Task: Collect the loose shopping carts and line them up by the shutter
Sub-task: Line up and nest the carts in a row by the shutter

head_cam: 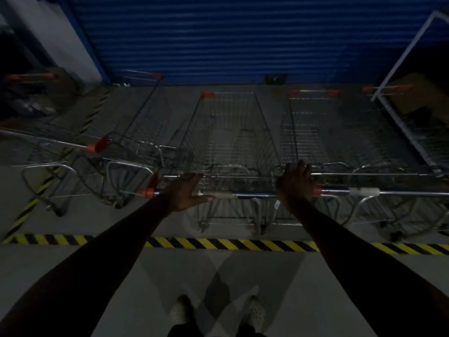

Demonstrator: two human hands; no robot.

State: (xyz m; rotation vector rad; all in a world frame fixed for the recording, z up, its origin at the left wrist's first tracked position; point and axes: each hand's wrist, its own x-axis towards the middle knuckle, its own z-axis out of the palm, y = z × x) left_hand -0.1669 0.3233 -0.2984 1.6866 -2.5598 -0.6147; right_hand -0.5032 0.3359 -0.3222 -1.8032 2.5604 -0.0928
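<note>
Two hands, left hand (187, 193) and right hand (297, 184), at cart (230, 132) handle (252, 195), fingers (194, 176) spread, perhaps touching; pale patch (223, 196) unreadable.

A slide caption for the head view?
Left hand and right hand, open, at a metal wire shopping cart facing the blue ribbed shutter.

I see carts (230, 132) in a row before the shutter (218, 37); floor tape (230, 244) runs behind them, farther from the shutter.
</note>
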